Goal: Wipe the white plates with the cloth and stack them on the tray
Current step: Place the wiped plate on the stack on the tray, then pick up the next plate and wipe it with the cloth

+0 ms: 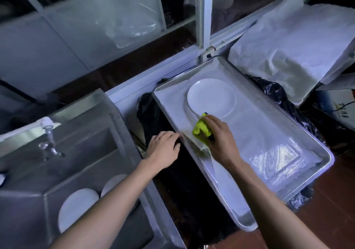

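A white plate (211,97) lies at the far end of a long metal tray (299,133) lined with white mesh cloth. My right hand (221,135) grips a yellow cloth (201,128) just in front of that plate, above the tray's left side. My left hand (163,148) rests with curled fingers at the tray's left rim, over a dark gap, holding nothing visible. Two more white plates (76,208) lean in the steel sink at the lower left, one partly hidden behind my left forearm.
The steel sink (82,152) with a tap (51,146) fills the left side. Black plastic (278,94) lies under and around the tray. A white cloth-covered bundle (292,43) sits at the back right. Glass-fronted shelving stands behind.
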Motion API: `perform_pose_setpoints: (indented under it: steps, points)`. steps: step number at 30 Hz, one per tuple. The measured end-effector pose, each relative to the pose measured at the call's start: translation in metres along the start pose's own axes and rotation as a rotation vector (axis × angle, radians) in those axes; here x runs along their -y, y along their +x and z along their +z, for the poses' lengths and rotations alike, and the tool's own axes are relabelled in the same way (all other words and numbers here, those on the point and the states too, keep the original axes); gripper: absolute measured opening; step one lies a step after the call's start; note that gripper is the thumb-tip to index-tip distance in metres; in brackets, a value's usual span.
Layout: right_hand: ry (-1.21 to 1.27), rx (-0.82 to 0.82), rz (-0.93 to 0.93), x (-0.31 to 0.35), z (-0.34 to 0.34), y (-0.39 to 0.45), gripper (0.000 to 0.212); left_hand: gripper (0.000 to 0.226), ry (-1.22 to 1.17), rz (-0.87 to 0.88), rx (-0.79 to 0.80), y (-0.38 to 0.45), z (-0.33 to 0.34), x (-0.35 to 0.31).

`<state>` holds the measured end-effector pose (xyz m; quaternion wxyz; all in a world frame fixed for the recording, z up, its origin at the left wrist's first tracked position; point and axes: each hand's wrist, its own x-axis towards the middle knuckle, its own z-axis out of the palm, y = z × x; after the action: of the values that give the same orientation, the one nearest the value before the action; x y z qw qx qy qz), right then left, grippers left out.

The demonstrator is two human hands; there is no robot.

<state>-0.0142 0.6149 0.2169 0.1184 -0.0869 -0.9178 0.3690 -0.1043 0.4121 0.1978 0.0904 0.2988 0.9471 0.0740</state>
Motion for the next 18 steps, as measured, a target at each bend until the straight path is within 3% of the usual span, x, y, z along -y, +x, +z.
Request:
perform_pose_setpoints:
  steps: [11,18]
  points:
    - [0.063,0.195,-0.284,0.153,0.121,-0.003,0.062,0.034,-0.255,-0.353,-0.067,-0.133,-0.008,0.136]
    - [0.042,0.434,-0.291,0.213,0.236,-0.039,0.06,0.037,-0.39,-0.66,-0.038,-0.241,0.03,0.23]
